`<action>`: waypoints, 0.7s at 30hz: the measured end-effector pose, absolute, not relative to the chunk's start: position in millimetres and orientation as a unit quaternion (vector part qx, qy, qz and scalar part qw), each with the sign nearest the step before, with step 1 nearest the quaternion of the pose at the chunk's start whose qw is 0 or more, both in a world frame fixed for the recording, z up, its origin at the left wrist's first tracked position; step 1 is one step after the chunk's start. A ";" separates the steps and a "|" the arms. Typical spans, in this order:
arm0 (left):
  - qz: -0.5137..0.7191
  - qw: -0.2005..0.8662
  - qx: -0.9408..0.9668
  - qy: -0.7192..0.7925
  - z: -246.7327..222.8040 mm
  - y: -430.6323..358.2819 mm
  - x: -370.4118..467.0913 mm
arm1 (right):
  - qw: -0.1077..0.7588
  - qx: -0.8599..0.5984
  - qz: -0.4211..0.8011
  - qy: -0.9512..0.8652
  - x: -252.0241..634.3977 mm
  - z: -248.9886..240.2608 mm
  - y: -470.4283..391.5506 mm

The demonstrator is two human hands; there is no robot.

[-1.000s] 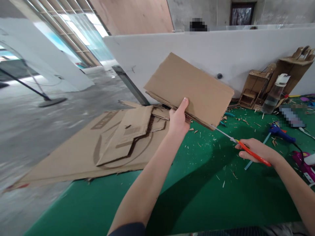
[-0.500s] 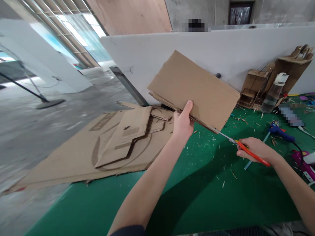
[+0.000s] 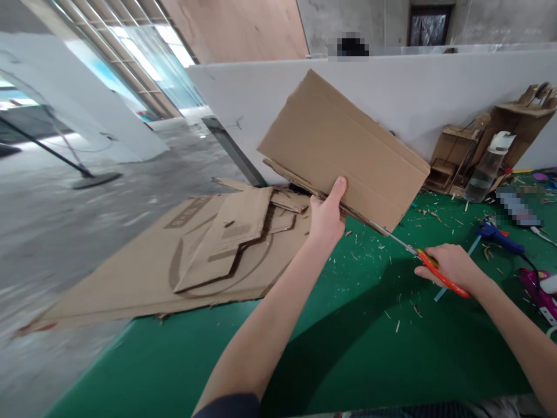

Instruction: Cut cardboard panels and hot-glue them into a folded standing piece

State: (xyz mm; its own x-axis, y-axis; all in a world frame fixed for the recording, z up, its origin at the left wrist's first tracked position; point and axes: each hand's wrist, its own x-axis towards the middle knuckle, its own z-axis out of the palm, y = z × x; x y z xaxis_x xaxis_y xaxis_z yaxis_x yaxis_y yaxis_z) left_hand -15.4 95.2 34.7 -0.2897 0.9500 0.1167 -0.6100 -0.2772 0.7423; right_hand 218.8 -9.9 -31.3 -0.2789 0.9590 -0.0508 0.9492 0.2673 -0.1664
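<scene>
Gripped at its lower edge by my left hand (image 3: 328, 215), a brown cardboard piece (image 3: 343, 145) is held up at a slant above the green table. My thumb lies on its near face; the other fingers are hidden behind it. A thin strip or second layer runs along its lower edge. My right hand (image 3: 450, 267) is closed round the handles of scissors (image 3: 439, 273) with orange-red grips. Their blades meet the cardboard at its lower right edge, and the tips are partly hidden there.
Larger flat cardboard sheets (image 3: 143, 273) lie on the left, reaching past the table's edge. Cardboard scraps litter the green table (image 3: 369, 348). To the right are a water bottle (image 3: 487, 168), a cardboard model (image 3: 456, 151), a phone (image 3: 517, 207), a blue glue gun (image 3: 500, 237) and a purple power strip (image 3: 537, 290).
The scissor handles have swung slightly closer together, with the blades still at the cardboard's lower edge. The cardboard's upper corner has tipped up a little. The whole view has shifted slightly.
</scene>
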 end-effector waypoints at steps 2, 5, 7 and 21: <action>0.747 0.520 0.287 0.298 34.4 94.7 -14.7 | 0.033 -0.597 0.097 -0.796 218.8 -29.6 -10.6; 0.745 0.522 0.292 0.297 30.8 93.4 -11.9 | 0.038 -0.592 0.127 -0.795 219.2 -28.4 -11.4; 0.742 0.528 0.290 0.293 27.2 92.2 -9.3 | 0.042 -0.589 0.143 -0.794 220.0 -28.4 -11.7; 0.738 0.537 0.257 0.318 22.6 89.3 -4.2 | 0.056 -0.623 0.083 -0.775 214.4 -33.9 -10.3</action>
